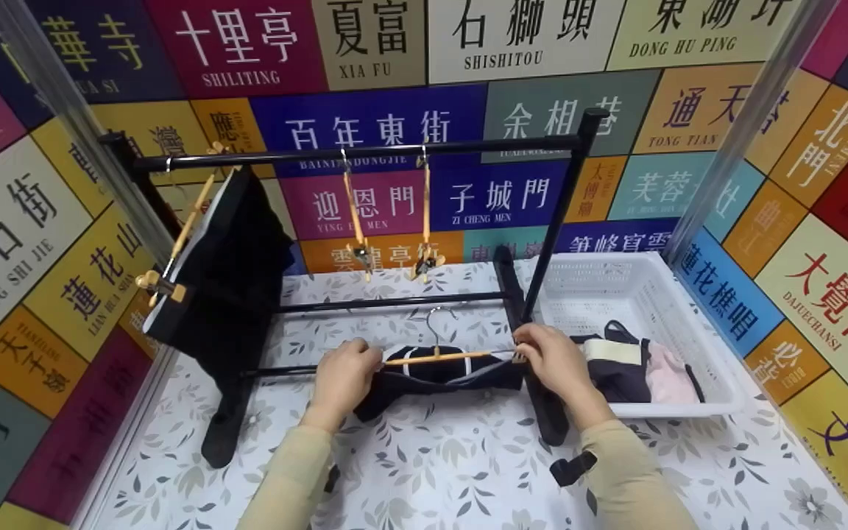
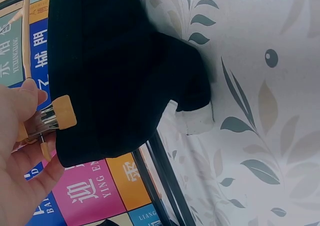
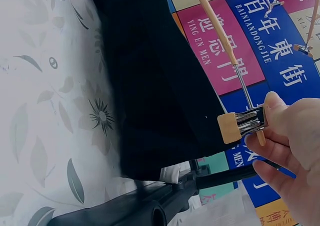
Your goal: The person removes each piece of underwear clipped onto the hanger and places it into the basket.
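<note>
A clip hanger (image 1: pixel 435 358) with a metal hook carries a dark garment (image 1: pixel 431 383) with white trim, low in front of the rack. At its left end my left hand (image 1: pixel 349 375) holds the hanger. In the left wrist view, thumb and fingers of the left hand (image 2: pixel 17 141) pinch around a tan-padded clip (image 2: pixel 64 113) that bites the cloth's edge. My right hand (image 1: pixel 555 362) holds the opposite end. Seen from the right wrist, the right hand (image 3: pixel 297 141) has thumb and fingers about the other clip (image 3: pixel 230 128), also fastened on the dark cloth (image 3: pixel 160 95).
A black rack (image 1: pixel 468 146) stands around the work. From its left end hangs a black garment (image 1: pixel 229 272) on a clip hanger; two bare hangers (image 1: pixel 357 221) hang mid-rail. A white basket (image 1: pixel 696 331) at the right holds a black and pink garment (image 1: pixel 667 372).
</note>
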Motion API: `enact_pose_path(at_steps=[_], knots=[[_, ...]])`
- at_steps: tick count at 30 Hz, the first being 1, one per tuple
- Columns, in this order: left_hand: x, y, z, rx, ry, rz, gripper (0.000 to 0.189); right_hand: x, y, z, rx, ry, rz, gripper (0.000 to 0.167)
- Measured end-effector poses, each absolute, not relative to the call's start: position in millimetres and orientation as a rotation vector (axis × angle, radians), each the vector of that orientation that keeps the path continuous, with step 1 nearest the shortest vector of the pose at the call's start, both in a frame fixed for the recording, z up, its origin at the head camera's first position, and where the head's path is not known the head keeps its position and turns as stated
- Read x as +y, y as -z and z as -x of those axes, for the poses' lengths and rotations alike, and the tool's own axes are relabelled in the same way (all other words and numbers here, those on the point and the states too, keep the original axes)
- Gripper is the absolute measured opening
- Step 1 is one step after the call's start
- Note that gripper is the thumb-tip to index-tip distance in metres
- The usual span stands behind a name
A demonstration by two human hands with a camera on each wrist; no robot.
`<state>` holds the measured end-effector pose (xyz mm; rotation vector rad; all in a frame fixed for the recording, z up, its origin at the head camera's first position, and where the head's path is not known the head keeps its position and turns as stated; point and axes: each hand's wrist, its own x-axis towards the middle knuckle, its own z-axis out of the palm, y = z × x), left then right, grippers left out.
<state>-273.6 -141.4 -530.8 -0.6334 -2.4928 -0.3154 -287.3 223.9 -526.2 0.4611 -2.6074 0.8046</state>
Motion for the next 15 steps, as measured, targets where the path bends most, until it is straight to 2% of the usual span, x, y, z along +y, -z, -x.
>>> enact_pose_path(at_steps=[15], knots=[[-141.5, 536.2, 276.9, -2.500, 0.328, 0.597, 0.011, 223.1, 521.0, 287.8, -2.600, -0.809, -0.454, 0.010]])
